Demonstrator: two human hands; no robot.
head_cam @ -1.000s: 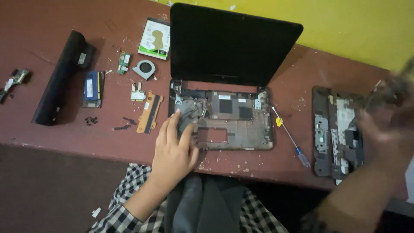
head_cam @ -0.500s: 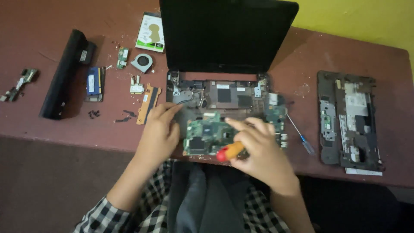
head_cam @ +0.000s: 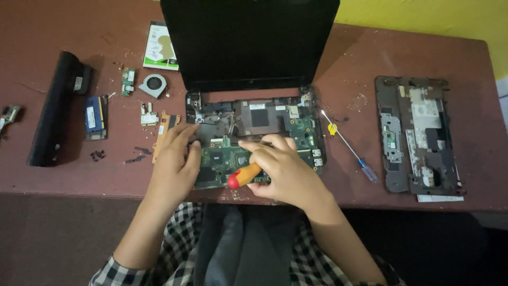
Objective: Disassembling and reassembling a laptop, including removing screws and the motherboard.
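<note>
Laptop [head_cam: 254, 95], opened up with its dark lid raised, sits at the near edge of the reddish table [head_cam: 349, 63]; its green circuit board [head_cam: 225, 159] lies bare in the base. Judging by the pose, a screw on the board is being worked, which calls for steady downward pressure. Left hand [head_cam: 177, 164] rests flat on the board's left end, fingers loosely spread, gripping nothing. Right hand [head_cam: 283, 169] is curled tight around an orange-handled screwdriver [head_cam: 243, 176].
</note>
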